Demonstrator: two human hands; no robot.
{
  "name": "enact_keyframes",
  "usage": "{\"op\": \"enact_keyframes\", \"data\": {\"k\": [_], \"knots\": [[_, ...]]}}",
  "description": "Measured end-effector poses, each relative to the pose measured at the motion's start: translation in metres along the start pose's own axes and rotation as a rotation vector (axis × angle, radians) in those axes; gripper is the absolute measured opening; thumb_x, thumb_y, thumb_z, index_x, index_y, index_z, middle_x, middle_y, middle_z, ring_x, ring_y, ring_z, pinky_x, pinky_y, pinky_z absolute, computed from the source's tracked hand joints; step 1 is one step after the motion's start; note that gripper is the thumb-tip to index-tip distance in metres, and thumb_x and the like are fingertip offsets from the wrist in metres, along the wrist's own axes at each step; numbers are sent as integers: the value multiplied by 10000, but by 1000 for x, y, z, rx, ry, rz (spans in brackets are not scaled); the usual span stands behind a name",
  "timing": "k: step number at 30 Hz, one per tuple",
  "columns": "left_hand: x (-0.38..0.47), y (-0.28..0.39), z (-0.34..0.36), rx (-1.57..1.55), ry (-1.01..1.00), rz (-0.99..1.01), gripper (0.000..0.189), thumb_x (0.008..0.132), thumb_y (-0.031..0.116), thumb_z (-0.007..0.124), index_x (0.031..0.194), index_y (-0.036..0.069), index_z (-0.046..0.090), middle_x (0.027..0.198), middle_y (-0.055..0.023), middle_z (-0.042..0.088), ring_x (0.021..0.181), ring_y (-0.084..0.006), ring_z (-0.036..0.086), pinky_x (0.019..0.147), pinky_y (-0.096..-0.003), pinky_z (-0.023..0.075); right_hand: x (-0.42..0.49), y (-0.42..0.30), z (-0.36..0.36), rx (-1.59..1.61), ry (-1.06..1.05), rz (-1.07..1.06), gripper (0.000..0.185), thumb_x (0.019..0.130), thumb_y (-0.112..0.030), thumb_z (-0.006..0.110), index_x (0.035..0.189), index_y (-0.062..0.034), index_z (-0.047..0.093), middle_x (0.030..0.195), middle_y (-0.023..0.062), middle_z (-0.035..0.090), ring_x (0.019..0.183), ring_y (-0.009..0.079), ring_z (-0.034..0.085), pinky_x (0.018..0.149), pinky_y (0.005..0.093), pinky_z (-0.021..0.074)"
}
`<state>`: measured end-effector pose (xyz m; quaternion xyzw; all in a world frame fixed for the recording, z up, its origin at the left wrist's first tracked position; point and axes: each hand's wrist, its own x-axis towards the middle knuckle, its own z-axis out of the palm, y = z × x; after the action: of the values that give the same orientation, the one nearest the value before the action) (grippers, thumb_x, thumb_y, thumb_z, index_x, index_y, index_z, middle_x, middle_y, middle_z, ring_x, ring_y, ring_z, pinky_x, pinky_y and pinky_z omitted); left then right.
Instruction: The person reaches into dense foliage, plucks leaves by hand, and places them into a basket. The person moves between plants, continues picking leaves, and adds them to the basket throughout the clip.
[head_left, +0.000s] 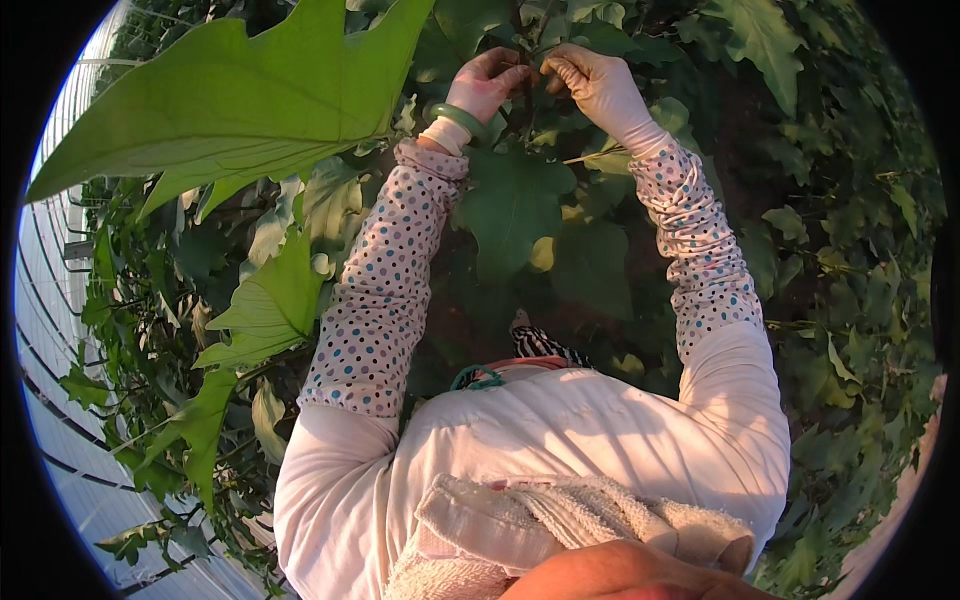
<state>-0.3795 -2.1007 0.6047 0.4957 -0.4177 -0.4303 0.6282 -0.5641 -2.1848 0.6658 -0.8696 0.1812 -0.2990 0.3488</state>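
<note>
Both hands are raised at the top of the view, on either side of a dark upright plant stem (528, 97). My left hand (489, 81) has a green bangle (459, 118) at its wrist. Its thumb and fingers are bent together close to the stem, and the fingertips look stained. On the other side, my right hand (600, 88) wears a thin, soiled pale glove. Its fingers curl inward towards the stem. Whatever lies between the fingertips is too small and shaded to make out. A broad lobed leaf (517, 202), like an eggplant's, hangs below the hands.
A large bright green leaf (247, 97) reaches across the upper left, close to the camera. Dense foliage (832, 277) fills the right side. Pale ribbed sheeting (56, 315) curves along the left edge. A patterned shoe (544, 343) shows below the leaves.
</note>
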Motion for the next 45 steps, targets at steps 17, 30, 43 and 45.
{"op": "enact_keyframes", "data": {"k": [17, 30, 43, 45], "knots": [[-40, -51, 8, -921, 54, -48, 329, 995, 83, 420, 1277, -57, 515, 1293, -189, 547, 1119, -302, 579, 976, -431, 494, 22, -53, -10, 1094, -26, 138, 293, 907, -118, 657, 1165, -28, 551, 940, 18, 668, 817, 81, 621, 746, 237, 498], [-33, -102, 11, 504, -17, 347, 309, 975, 94, 548, 1273, 16, 518, 1275, -124, 548, 1088, -234, 567, 922, -353, 518, -47, -28, -42, 918, -166, 61, 896, 730, -431, 845, 1429, -65, 419, 1220, 90, 604, 1029, 211, 613, 869, 341, 511], [-25, 12, 53, 610, 347, 141, 343, 763, 271, 817, 942, 21, 666, 811, -102, 711, 735, -265, 687, 698, -371, 535, 50, 18, -22, 1575, 293, 356, 309, 990, -224, 560, 1223, -25, 598, 814, 55, 604, 672, 205, 569, 619, 331, 499], [-24, 20, 60, 665, 406, 206, 254, 827, 257, 752, 958, 54, 675, 780, -91, 707, 711, -270, 686, 673, -373, 532, 79, 23, -17, 1496, 267, 441, 297, 996, -220, 565, 1197, -5, 605, 835, 66, 625, 649, 197, 597, 605, 307, 511]]}}
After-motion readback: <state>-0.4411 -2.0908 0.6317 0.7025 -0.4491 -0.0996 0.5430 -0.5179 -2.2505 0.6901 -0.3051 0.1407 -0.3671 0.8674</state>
